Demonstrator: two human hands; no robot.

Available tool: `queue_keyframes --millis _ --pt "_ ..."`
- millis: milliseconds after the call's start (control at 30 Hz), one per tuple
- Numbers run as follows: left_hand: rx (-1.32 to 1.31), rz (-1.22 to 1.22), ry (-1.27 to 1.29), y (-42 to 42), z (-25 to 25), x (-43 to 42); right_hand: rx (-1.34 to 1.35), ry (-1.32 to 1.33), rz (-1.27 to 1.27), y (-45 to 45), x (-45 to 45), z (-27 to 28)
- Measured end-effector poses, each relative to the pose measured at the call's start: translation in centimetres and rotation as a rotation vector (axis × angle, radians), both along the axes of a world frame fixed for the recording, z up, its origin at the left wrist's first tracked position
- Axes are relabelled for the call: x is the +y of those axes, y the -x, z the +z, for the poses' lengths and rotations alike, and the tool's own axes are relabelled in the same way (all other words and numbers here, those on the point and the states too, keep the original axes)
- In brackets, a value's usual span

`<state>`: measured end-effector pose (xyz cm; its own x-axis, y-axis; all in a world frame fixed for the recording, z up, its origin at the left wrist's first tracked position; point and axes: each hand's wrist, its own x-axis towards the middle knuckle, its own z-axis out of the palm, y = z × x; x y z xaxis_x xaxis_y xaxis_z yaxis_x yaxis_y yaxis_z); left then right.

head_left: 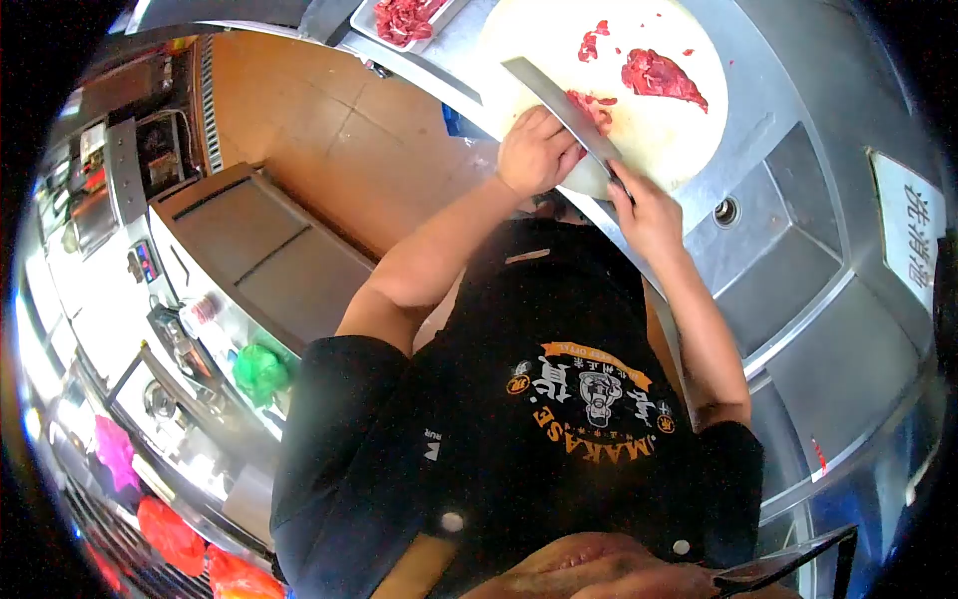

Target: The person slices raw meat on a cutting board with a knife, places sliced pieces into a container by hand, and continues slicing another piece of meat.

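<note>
Your right hand (649,215) grips the knife (559,103), its blade above the round cutting board (689,145). Your left hand (537,152) sits with fingers curled beside the blade at the board's near edge. Red meat (663,79) lies on the board. Left of the board: a meat tray (442,28). Right of it: a sink (773,250).

On the right I see a steel sink (773,285) with a round drain (727,211), and a white sign (910,215) farther right. On the left I make out brown floor tiles (299,110), a green bag (258,374) and, nearer, a pink bag (117,454) and a red bag (170,534).
</note>
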<state>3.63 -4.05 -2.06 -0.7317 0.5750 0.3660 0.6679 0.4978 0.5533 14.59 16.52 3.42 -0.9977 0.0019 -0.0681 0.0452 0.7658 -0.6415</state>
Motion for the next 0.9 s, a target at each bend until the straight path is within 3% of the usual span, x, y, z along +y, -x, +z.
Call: queue_keyframes --millis 67,167,267,367,400,433,500,600,667,700,733,767,833,867,900 --pt "-0.008 -0.01 -0.011 0.1 -0.2 -0.2 -0.04 0.146 -0.031 4.9 -1.3 0.2" --pt "0.007 -0.004 -0.052 -0.2 -0.1 -0.2 -0.13 0.342 -0.27 9.3 -1.7 1.5" --pt "-0.007 0.004 -0.067 -0.1 0.4 -0.4 0.021 0.279 -0.122 6.0 0.3 3.0" --pt "-0.027 -0.003 -0.017 -0.1 0.2 -0.4 -0.143 0.087 -0.003 -0.6 1.6 3.3" --pt "-0.014 -0.007 -0.017 -0.1 0.1 -0.5 -0.045 0.083 0.012 -2.0 1.6 3.7" --pt "-0.004 -0.014 -0.014 -0.1 0.1 -0.6 -0.211 0.025 -0.011 -2.9 1.4 4.6" --pt "0.015 -0.025 -0.004 0.1 0.3 -0.6 -0.229 0.042 -0.028 -3.7 1.3 4.6" --pt "0.005 -0.028 0.014 -0.1 0.7 -0.4 -0.18 -0.024 0.003 -0.7 -0.1 2.0" --pt "-0.026 -0.027 0.023 -0.1 0.3 -0.4 -0.028 0.116 0.012 4.0 -1.2 -0.5" --pt "0.001 -0.023 0.004 0.1 0.2 -0.4 -0.132 0.163 -0.073 6.8 -2.1 0.4" --pt "0.023 -0.023 -0.016 0.2 0.0 -0.2 0.001 0.168 -0.102 9.2 -1.7 -2.1" --pt "0.04 -0.024 -0.04 0.0 0.0 -0.2 -0.024 0.145 -0.175 11.2 -1.3 -2.1" --pt "0.003 -0.03 -0.076 0.3 0.5 -0.4 -0.067 0.461 -0.302 11.7 0.4 -1.0" --pt "-0.021 -0.012 -0.109 0.2 0.7 -0.5 0.053 0.328 -0.218 10.2 1.3 0.3" --pt "-0.054 0.004 -0.143 -0.1 0.8 -0.6 -0.032 0.277 -0.165 7.7 1.9 1.4"
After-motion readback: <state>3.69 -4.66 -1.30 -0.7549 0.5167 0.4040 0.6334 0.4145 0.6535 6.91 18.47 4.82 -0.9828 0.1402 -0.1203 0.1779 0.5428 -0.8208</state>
